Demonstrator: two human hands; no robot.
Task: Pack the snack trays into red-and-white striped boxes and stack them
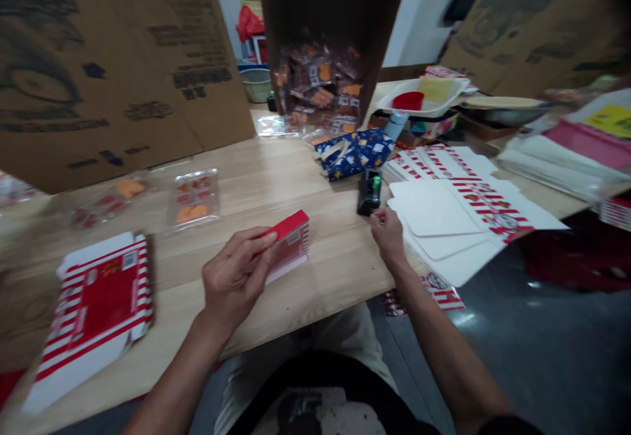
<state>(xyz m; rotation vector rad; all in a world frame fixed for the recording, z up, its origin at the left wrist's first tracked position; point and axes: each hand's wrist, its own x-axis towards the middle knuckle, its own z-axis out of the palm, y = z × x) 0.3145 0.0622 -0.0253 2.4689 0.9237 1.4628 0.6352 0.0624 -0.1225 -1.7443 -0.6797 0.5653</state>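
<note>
My left hand [241,264] pinches a small red-and-white striped carton [286,241] by its upper edge, holding it on edge over the wooden table. At the near end of a black tape dispenser [369,193] with a green roll, my right hand [387,230] is closed. Whatever its fingertips pinch is too small to make out. To the left lies another striped carton [106,294], its white flap open toward me. Clear packets [196,197] with orange and red pieces lie beyond my left hand. Flat printed carton sheets [444,208] are stacked right of the dispenser.
Behind the table's far side, a tall open cardboard box [340,1] holds many clear packets [320,83]. Another large cardboard box [123,60] stands at left. A blue patterned pouch [362,152] lies behind the dispenser. A white basin [444,96] sits at back right.
</note>
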